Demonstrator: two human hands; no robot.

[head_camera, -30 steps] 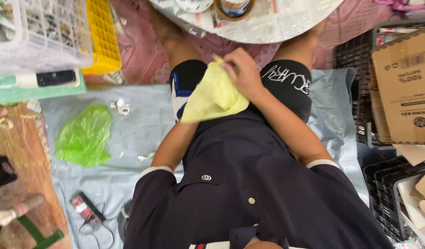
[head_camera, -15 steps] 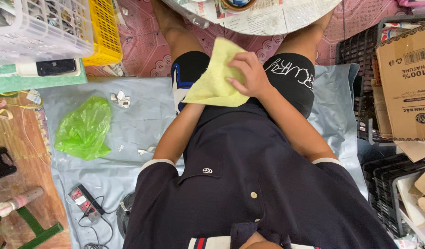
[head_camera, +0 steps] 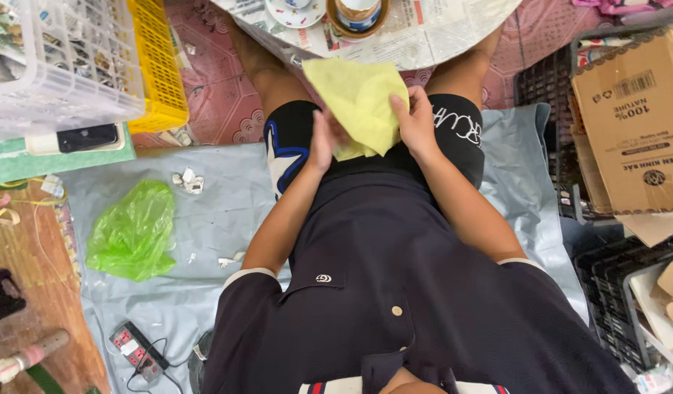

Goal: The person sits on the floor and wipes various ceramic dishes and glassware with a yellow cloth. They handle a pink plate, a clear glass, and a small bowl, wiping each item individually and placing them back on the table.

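Yellow cloth partly hides both hands' fingers.

Brown cardboard box at right edge, tilted, black printing and a barcode label on its side, resting over dark crates. Black phone, screen dark, lying on a green board at left, below the white basket. Crumpled green plastic bag on the grey sheet.
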